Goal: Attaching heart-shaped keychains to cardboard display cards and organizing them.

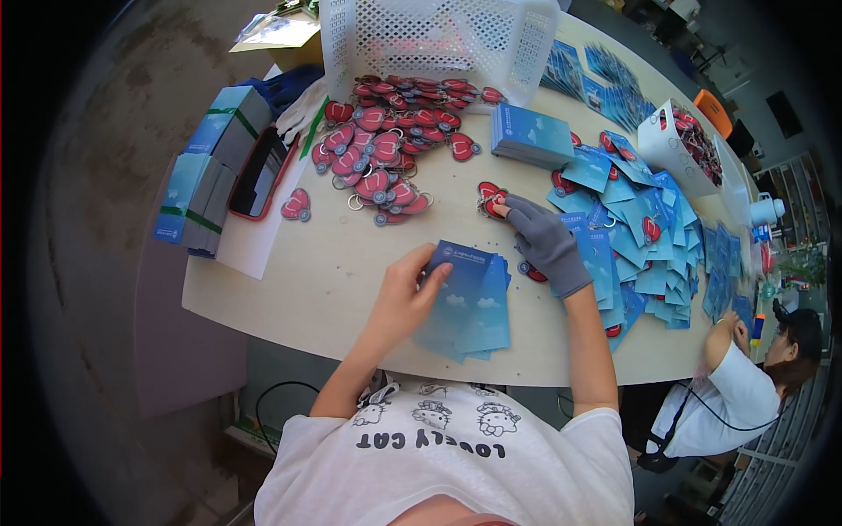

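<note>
The left hand (399,298), bare, grips a fanned stack of blue cards (465,302) near the near edge of the desk (289,272); the thumb lies across the top card and the fingers curl under the stack's left side. The right hand (544,241), in a grey glove, is closed in a pinch, its fingertips on a red heart-shaped keychain (489,200) lying at mid-desk.

A white perforated basket (438,39) lies tipped on its side at the far edge of the desk, its opening facing the person. A pile of red keychains (386,145) spills from it across the far-left part of the desktop; one single keychain (296,206) lies apart, closer to the left edge.

A small white bin (671,145) stands at the far-right edge and holds more red keychains. A neat block of blue cards (531,136) sits just right of the basket. A loose heap of carded keychains (649,237) covers the right side of the desk.

At the left edge, banded bundles of blue boxes (206,167) sit beside a phone in a red case (261,175). Another person (745,386) works at the right corner.
</note>
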`<state>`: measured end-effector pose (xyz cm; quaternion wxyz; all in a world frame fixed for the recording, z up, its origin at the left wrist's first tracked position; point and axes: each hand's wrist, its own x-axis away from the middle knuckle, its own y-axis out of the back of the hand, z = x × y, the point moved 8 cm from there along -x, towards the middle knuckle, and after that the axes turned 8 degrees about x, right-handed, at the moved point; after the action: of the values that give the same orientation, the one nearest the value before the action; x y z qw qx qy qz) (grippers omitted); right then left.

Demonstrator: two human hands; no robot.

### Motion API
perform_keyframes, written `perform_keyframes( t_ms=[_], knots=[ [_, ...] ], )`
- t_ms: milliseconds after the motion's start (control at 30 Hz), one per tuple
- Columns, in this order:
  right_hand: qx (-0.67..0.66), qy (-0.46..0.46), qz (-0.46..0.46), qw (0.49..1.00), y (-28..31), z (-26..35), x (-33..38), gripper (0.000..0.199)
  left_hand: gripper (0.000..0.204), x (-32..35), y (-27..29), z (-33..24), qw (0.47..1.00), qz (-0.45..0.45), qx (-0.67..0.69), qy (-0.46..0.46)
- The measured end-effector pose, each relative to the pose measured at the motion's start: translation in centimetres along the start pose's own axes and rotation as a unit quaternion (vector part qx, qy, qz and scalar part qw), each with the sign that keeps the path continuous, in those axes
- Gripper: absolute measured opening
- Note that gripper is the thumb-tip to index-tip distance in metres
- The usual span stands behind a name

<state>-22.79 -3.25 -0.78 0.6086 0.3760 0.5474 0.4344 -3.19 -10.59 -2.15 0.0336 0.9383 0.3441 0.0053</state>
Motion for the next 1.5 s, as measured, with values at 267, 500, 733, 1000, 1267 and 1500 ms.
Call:
perform_keyframes(
  t_ms=[267, 500, 733, 1000, 1267, 1500],
  knots=[
    [0.055, -0.003, 0.007, 0.998, 1.7, 2.1, -1.4, 0.031, 0.014, -1.0, 3.0, -1.9, 0.968, -0.11, 0.22, -0.049],
    [0.112, -0.002, -0.038, 0.993, 1.2, 2.3, -1.2, 0.023, 0.013, -1.6, 2.2, -1.1, 0.965, -0.106, 0.235, -0.045],
    [-0.041, -0.093, -0.167, 0.981, 7.8, 2.0, -0.4, 0.01, 0.012, -1.0, 2.7, -2.1, 0.97, -0.164, 0.158, -0.087],
    [-0.347, -0.123, -0.113, 0.923, 7.9, 7.1, -1.2, 0.011, 0.007, -0.7, 0.8, -5.7, 0.958, -0.191, 0.08, -0.197],
    [-0.343, -0.142, -0.127, 0.92, 7.5, 7.0, -0.9, 0.011, 0.008, -0.3, 0.6, -5.5, 0.974, -0.142, 0.09, -0.154],
    [-0.244, -0.09, -0.184, 0.948, 10.2, 8.1, -0.5, 0.012, 0.007, 0.4, 2.7, -8.5, 0.936, -0.227, 0.005, -0.268]
  ],
)
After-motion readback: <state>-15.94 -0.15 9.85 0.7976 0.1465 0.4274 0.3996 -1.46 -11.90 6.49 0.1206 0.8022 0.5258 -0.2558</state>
